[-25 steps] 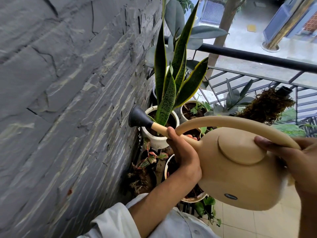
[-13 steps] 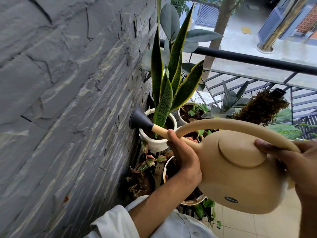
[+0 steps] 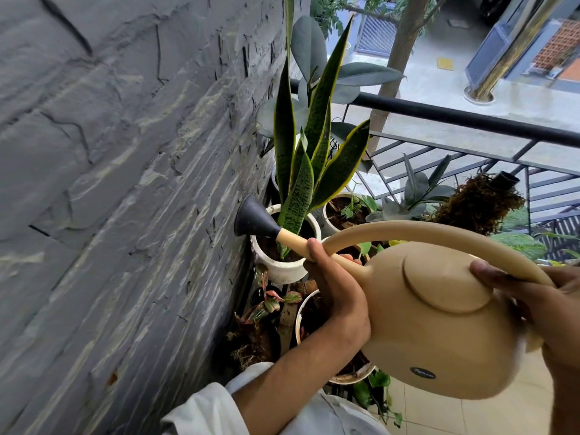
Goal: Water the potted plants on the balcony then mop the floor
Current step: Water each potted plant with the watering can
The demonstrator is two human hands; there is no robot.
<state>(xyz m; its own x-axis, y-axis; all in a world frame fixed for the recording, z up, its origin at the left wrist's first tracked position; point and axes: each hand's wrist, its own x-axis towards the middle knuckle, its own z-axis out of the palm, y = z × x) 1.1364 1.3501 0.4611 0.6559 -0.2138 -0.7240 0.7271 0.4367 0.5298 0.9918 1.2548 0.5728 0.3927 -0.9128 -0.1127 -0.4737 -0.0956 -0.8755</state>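
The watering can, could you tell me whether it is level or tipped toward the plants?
Tipped: the watering can has its spout angled toward the snake plant's pot. Water flow cannot be seen.

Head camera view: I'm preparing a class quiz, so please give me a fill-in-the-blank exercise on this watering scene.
1. The left hand grips the watering can's ____.
2. The right hand holds its arched ____.
3. The black rose sits over the white pot of the ____ plant.

Missing words: spout; handle; snake
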